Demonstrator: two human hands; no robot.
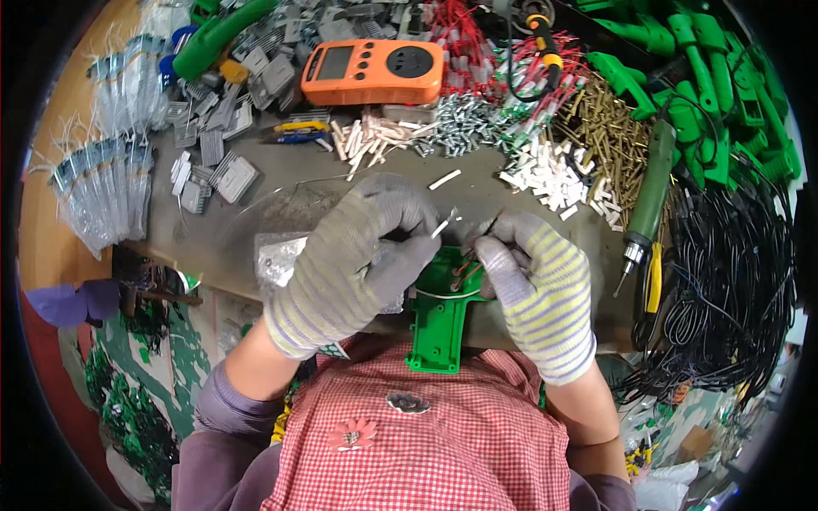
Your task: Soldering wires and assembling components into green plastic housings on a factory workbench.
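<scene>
Head view. Left hand (354,255), in a grey striped glove, with fingers (407,255) pinched narrow around a small white tube (444,225) that sticks up and to the right from the fingertips. Right hand (532,277), gloved alike, with fingers (492,255) closed narrow on thin red wires (466,271) just below the tube. Directly beneath both sets of fingers lies a green plastic housing (441,315), its narrow end overhanging the near edge of the desk (290,179) toward the person's checked apron (426,434). Beyond the fingers: 1 loose white tube, then heaps of white tubes (545,175), silver screws (456,128) and brass pins (605,128). Farther off, an orange meter (373,71). To the right of the right fingers, a green electric screwdriver (649,192) and coiled black cables (733,281).
</scene>
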